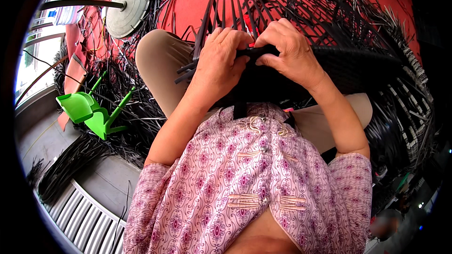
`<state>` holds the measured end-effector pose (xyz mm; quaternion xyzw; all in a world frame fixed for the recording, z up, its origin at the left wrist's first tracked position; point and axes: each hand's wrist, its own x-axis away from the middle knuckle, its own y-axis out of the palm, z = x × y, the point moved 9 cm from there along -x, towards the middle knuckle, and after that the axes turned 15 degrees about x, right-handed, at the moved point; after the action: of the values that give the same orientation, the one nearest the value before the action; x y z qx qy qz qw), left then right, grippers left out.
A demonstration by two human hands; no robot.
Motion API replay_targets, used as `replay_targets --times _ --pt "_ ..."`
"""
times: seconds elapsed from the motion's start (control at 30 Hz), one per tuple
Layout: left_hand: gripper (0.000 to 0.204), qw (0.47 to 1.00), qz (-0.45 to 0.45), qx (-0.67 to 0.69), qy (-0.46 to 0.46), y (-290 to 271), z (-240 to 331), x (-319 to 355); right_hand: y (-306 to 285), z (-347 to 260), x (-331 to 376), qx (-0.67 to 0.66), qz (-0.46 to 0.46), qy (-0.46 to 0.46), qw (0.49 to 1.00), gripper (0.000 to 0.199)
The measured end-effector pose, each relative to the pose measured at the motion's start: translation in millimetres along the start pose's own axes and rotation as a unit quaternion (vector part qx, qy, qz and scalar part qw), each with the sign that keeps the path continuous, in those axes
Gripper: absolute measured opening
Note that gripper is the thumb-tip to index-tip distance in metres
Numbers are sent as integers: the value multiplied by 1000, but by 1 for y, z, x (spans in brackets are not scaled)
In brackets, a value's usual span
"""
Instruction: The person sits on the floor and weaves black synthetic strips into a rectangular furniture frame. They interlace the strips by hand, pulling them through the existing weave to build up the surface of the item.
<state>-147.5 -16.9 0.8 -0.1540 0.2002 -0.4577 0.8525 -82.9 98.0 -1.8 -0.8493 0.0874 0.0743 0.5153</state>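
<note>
2 hands work close together on a black woven wicker frame that leans on the person's knees, so it stays put. The left hand and the right hand each pinch a black strip at its near edge. Loose black strips crowd the red floor, and 1 green plastic scoop lies off to the left, so open room is small.
</note>
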Motion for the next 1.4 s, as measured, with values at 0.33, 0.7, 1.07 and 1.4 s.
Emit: replay_targets --times 0.33,0.7,1.07,1.4 --pt "43 999 -21 -29 27 2 8 -3 -31 26 19 123 -16 19 992 43" --pt "49 996 -37 -64 53 46 19 -20 -25 50 18 47 -81 63 994 35" --pt "42 996 6 -40 78 43 22 -17 -22 44 20 -12 -46 67 997 31" --pt "53 992 20 -57 114 46 24 -7 -42 29 58 114 131 30 984 37"
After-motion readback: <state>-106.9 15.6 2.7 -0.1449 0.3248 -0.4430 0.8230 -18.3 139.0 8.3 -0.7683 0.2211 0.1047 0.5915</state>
